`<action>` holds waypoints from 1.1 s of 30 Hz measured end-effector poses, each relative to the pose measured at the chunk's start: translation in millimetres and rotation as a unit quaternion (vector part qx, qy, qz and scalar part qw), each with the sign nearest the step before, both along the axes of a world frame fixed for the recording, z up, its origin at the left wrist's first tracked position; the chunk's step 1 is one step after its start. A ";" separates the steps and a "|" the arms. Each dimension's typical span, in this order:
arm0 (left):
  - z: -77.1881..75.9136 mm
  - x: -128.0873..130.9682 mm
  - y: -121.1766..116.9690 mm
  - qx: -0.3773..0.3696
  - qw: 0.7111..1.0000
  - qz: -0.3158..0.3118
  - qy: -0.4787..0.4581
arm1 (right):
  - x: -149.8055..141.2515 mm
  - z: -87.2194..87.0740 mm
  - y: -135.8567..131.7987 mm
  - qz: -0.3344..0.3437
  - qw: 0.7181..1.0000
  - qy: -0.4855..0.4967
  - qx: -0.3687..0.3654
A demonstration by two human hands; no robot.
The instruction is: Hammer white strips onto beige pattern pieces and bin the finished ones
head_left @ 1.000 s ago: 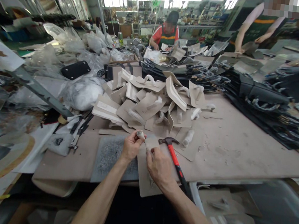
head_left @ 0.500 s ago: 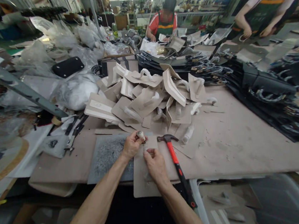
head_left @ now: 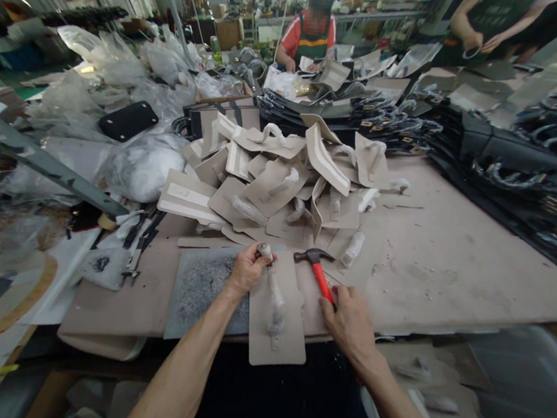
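Observation:
My left hand (head_left: 246,270) is closed on the wrapped end of a handle strap (head_left: 274,299) that lies along a beige cardboard panel (head_left: 275,329) at the table's front edge. My right hand (head_left: 349,321) is wrapped round the red handle of a claw hammer (head_left: 317,267), whose black head rests on the table beyond the panel. A grey scuffed metal plate (head_left: 202,287) lies under the panel's left side.
A heap of beige panels with wrapped handles (head_left: 281,182) fills the table's middle. Black bag parts (head_left: 495,160) are stacked at the right, plastic bags (head_left: 128,158) at the left. A person in red and green (head_left: 311,35) works at the far end, another person (head_left: 501,20) at top right.
My right hand left the panel, moved right and took hold of the hammer's handle. My left hand stayed on the strap end, and the wrapped strap along the panel has come into view.

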State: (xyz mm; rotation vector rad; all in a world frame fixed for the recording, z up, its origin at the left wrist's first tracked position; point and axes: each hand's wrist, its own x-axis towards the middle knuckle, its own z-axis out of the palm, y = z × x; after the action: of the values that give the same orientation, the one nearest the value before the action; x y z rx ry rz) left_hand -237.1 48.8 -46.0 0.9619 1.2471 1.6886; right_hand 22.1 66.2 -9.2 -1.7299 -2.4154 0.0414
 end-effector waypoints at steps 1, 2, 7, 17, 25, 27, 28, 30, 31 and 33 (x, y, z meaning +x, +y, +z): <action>-0.1 0.1 0.1 0.001 1.000 0.001 0.011 | 1.3 1.1 0.0 -0.004 1.000 -0.015 -0.025; 0.0 0.2 0.1 0.002 1.000 0.001 0.026 | 1.0 2.7 0.0 -0.009 0.998 -0.022 -0.050; 3.9 0.0 -3.9 0.022 0.985 -0.006 0.168 | -10.5 12.8 3.3 -0.020 0.971 0.106 -0.214; 3.4 1.5 -11.5 0.054 0.966 0.001 0.253 | -34.9 81.6 -20.0 0.064 0.914 0.343 -0.205; -7.4 0.3 -7.4 0.043 0.963 0.003 0.265 | -52.8 121.5 -17.2 0.240 0.969 -0.060 -0.016; -7.8 0.1 -7.3 0.046 0.965 0.001 0.259 | -55.2 141.7 -19.2 0.232 0.972 -0.010 0.039; -7.5 0.0 -7.5 0.049 0.965 -0.001 0.256 | -56.8 150.9 -21.6 0.220 0.971 0.041 0.086; -6.5 -0.3 -7.6 0.054 0.966 -0.003 0.252 | -59.9 160.6 -27.5 0.182 0.955 0.149 0.183; -6.3 -0.4 -7.5 0.056 0.966 -0.004 0.251 | -61.0 159.3 -30.2 0.168 0.947 0.179 0.208; -6.6 -0.7 -7.0 0.058 0.965 -0.003 0.255 | -61.2 146.1 -32.9 0.170 0.960 0.146 0.169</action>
State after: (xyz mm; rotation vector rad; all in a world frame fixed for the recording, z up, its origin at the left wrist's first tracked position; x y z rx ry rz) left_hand -237.8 41.8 -52.6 1.5375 1.4741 1.5717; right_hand -39.1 33.3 137.0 -1.0709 -2.3045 -0.0653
